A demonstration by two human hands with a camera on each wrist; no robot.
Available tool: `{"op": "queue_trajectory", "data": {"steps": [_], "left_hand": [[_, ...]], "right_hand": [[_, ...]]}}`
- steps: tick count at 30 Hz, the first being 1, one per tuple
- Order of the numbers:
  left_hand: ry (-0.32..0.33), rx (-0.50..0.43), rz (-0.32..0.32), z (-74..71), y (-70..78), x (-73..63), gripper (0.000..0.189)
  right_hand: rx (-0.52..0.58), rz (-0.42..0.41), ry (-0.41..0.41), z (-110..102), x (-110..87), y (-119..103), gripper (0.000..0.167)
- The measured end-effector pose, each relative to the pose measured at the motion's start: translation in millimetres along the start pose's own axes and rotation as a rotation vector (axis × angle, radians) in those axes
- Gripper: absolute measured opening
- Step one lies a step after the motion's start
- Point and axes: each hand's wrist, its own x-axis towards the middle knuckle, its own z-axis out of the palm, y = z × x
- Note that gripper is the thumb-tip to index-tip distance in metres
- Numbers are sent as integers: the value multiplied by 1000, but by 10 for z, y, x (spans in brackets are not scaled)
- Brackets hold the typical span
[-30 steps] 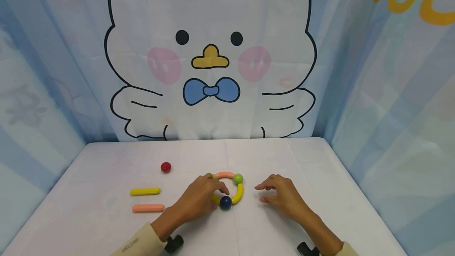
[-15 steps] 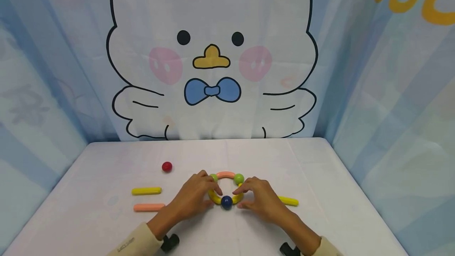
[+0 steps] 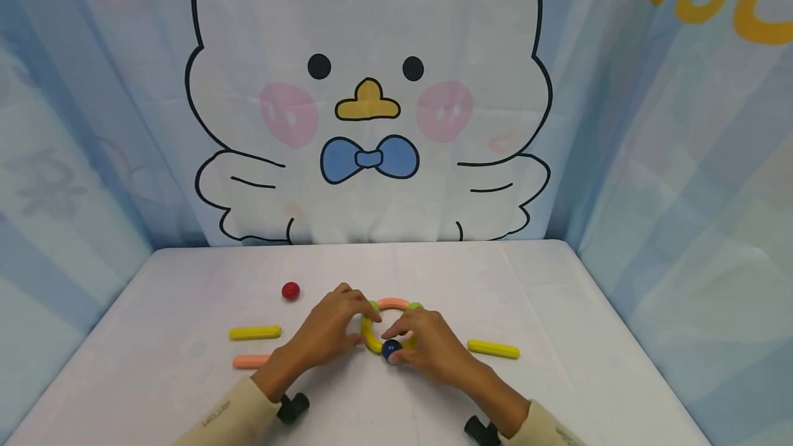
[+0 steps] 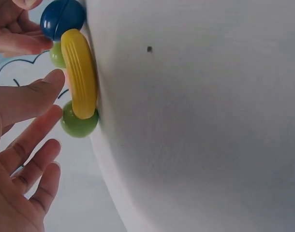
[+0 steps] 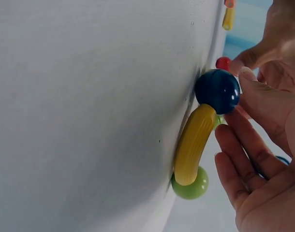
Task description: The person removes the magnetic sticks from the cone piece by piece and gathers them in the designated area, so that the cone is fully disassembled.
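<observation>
A ring of curved sticks and balls lies on the table, with a blue ball [image 3: 390, 349] at its near side. My right hand [image 3: 434, 346] pinches this ball between thumb and fingers. On the ring's left side is a curved yellow piece [image 4: 81, 75], joined to a green ball [image 4: 79, 122]. Beside them is my left hand [image 3: 328, 329], its thumb and index finger apart and the other fingers loosely spread. A salmon curved piece [image 3: 393, 303] forms the far side. The right yellow piece [image 5: 193, 145] is mostly covered by my right hand in the head view.
To the left lie a straight yellow stick [image 3: 255, 332] and a salmon stick [image 3: 250, 362], partly behind my left arm. A red ball [image 3: 290, 291] sits farther back. Another yellow stick [image 3: 493, 349] lies right of my right hand. A printed curtain [image 3: 372, 212] stands behind the table.
My right hand has come in from the right to the blue ball, which has shifted slightly left. The right yellow stick has come into view. My left hand has drifted slightly left and away.
</observation>
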Motion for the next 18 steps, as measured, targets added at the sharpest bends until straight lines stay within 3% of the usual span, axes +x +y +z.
{"op": "queue_trajectory", "data": {"steps": [5, 9, 18], "left_hand": [[-12, -9, 8, 22, -12, 13, 34], [17, -20, 10, 27, -39, 25, 32], [22, -76, -30, 38, -116, 83, 36]], "right_hand": [[1, 12, -26, 39, 50, -13, 28], [1, 21, -43, 56, 81, -28, 29], [-18, 2, -44, 103, 136, -43, 32]]}}
